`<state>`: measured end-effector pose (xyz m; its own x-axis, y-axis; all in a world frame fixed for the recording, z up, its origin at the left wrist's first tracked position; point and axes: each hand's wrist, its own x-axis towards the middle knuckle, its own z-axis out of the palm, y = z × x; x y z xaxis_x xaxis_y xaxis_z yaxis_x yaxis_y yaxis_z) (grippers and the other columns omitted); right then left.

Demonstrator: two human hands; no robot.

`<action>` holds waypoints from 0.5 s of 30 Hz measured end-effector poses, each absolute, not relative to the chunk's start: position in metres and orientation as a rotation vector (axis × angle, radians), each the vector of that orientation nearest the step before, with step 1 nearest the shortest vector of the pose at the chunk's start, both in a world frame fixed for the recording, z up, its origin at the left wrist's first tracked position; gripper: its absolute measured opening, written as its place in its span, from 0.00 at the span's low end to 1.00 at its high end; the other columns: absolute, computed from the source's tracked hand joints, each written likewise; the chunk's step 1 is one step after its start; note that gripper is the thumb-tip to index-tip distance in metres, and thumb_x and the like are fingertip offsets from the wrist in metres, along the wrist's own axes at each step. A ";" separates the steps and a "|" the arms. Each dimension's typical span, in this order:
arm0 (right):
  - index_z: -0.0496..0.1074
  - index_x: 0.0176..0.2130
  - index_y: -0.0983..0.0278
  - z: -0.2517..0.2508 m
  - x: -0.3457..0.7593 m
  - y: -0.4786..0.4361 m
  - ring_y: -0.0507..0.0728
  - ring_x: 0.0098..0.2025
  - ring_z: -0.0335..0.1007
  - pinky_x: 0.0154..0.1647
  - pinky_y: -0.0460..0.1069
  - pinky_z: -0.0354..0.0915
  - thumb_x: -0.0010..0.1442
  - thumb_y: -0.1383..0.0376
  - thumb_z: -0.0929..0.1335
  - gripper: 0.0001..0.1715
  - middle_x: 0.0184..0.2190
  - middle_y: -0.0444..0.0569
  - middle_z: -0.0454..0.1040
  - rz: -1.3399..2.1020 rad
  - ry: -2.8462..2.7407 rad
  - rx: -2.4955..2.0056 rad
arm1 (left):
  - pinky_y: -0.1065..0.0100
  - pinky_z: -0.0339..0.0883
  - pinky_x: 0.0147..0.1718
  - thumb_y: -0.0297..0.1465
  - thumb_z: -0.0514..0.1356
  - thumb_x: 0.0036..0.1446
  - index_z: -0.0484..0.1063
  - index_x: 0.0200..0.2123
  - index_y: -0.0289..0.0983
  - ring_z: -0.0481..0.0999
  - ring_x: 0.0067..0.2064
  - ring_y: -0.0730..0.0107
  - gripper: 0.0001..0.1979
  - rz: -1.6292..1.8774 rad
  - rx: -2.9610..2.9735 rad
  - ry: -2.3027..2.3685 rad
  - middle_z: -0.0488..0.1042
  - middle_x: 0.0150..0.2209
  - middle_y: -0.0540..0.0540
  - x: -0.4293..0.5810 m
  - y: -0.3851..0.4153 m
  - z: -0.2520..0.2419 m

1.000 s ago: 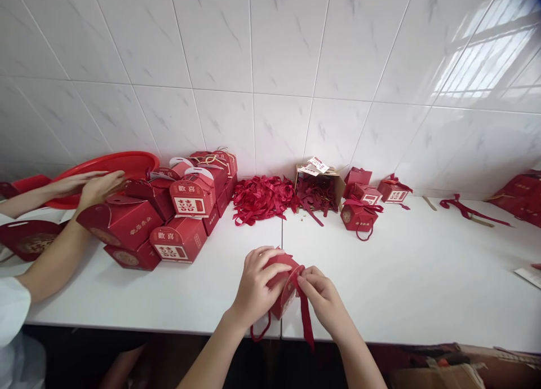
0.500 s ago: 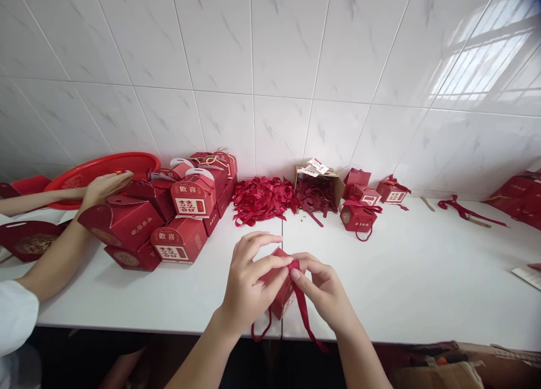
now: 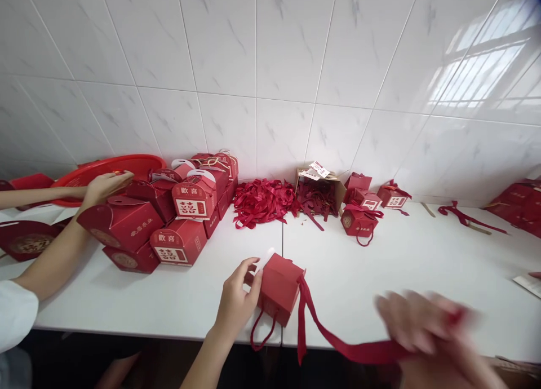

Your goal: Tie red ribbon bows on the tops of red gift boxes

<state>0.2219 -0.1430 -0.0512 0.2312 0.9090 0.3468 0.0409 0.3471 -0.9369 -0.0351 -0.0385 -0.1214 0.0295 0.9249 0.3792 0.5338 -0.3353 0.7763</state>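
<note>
We see the left hand (image 3: 236,301) pinching the red box (image 3: 281,287), the blurred right hand (image 3: 426,330) apparently gripping ribbon (image 3: 363,352); threaded, we judge, no bow yet.

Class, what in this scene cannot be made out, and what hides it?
Head view: right hand, too blurred to show how its fingers hold the ribbon.
Head view: box at the left hand, far side hidden by the box itself.
Head view: red basin, partly hidden by a co-worker's hand and stacked boxes.
Head view: boxes at far right, cut off by the edge.
Head view: white cards, print too small.
</note>
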 end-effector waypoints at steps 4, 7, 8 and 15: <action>0.67 0.25 0.61 -0.067 0.161 -0.070 0.55 0.29 0.63 0.31 0.50 0.58 0.58 0.51 0.64 0.19 0.25 0.48 0.68 1.176 -1.206 -1.113 | 0.69 0.70 0.32 0.39 0.56 0.57 0.66 0.44 0.39 0.75 0.33 0.68 0.14 1.321 1.624 1.435 0.73 0.33 0.48 -0.031 -0.045 -0.122; 0.65 0.24 0.63 -0.083 0.130 -0.043 0.51 0.24 0.57 0.26 0.47 0.54 0.58 0.51 0.63 0.21 0.22 0.44 0.65 1.351 -1.341 -1.117 | 0.70 0.68 0.30 0.39 0.56 0.57 0.66 0.43 0.39 0.74 0.31 0.69 0.14 1.345 1.529 1.400 0.72 0.30 0.50 -0.028 -0.051 -0.124; 0.64 0.23 0.63 -0.087 0.125 -0.039 0.50 0.24 0.56 0.25 0.46 0.53 0.57 0.51 0.63 0.21 0.22 0.43 0.64 1.355 -1.383 -1.135 | 0.71 0.68 0.29 0.39 0.56 0.57 0.65 0.43 0.39 0.73 0.30 0.69 0.13 1.340 1.513 1.397 0.71 0.29 0.51 -0.027 -0.053 -0.124; 0.65 0.22 0.64 -0.090 0.125 -0.038 0.50 0.23 0.55 0.25 0.46 0.53 0.58 0.56 0.62 0.18 0.20 0.42 0.63 1.291 -1.502 -1.271 | 0.71 0.66 0.30 0.35 0.57 0.56 0.64 0.44 0.40 0.71 0.29 0.72 0.12 1.323 1.575 1.387 0.67 0.26 0.54 -0.027 -0.065 -0.121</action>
<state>0.1249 -0.0377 -0.0898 -0.2076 0.9768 -0.0527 0.1988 -0.0107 -0.9800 -0.0267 -0.0645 -0.1214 -0.0681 0.9625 0.2626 0.3078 -0.2301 0.9232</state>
